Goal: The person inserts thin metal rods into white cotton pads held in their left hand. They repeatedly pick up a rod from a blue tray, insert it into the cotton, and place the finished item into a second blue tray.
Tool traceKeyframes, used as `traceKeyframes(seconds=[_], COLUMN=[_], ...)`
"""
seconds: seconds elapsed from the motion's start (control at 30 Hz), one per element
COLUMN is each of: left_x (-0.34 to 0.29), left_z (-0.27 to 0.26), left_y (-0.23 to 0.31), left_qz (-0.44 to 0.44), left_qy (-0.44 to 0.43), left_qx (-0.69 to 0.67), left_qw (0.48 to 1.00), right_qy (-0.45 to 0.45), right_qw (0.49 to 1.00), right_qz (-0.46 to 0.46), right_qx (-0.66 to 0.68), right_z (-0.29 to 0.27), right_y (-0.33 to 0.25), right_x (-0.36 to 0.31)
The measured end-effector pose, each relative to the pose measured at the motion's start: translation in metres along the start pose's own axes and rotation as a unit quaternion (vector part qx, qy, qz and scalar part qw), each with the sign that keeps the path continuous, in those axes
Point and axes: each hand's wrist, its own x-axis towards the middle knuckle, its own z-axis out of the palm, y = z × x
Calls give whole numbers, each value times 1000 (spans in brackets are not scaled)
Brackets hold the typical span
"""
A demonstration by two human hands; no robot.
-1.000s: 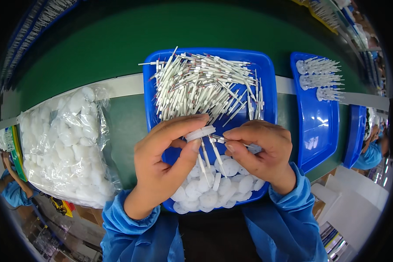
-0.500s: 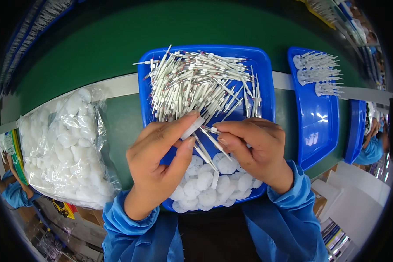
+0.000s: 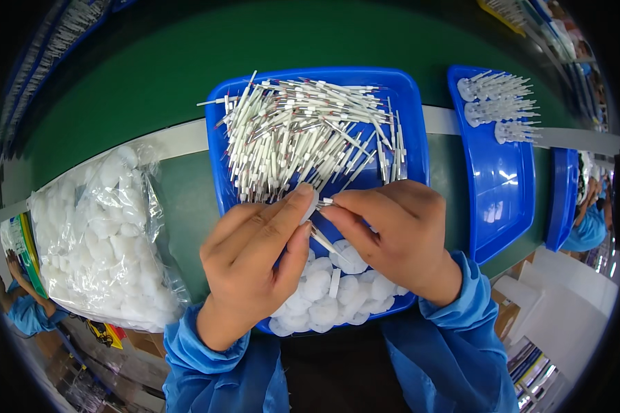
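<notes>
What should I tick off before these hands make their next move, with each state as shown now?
1. Left hand holding the white disc: ok, it is between thumb and fingers.
2. Right hand holding a thin rod: ok, pinched at the fingertips beside the disc.
3. That rod fully seated in the disc: cannot tell, fingers hide the joint.
4. Loose rods all inside the blue tray: not ok, one juts past its left rim.
5. Loose white discs within reach: ok, seemingly, piled at the tray's near end.
6. Bare space in the side tray: ok, rod clusters occupy only its far end.
</notes>
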Motion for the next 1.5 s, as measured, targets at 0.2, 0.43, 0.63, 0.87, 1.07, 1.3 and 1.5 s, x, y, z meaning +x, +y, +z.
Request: traceKeyframes(seconds=[0.2, 0.43, 0.63, 0.87, 1.07, 1.3, 1.5], left_x=[-3, -5, -2, 2, 5, 5, 4], left_z=[-1, -4, 2, 3, 0, -3, -1], left_y=[12, 16, 0, 5, 6, 5, 3], left_qz=[-39, -119, -140, -31, 3, -2, 1], left_qy=[-9, -40, -19, 23, 24, -30, -26], left_qx=[3, -50, -209, -126, -97, -97, -104], left_qw=[999, 991, 968, 991, 995, 995, 994], right_qy=[34, 37, -12, -80, -43, -75, -63], right_qw=[997, 996, 986, 934, 909, 864, 847], right_qz=[-55, -80, -5, 107, 138, 207, 218], right_qx=[-52, 3, 166, 332, 390, 453, 480], right_z=[-3, 6, -5, -15, -7, -11, -8], right_y=[-6, 7, 14, 4, 4, 7, 4], right_x=[2, -2, 6, 8, -2, 2, 0])
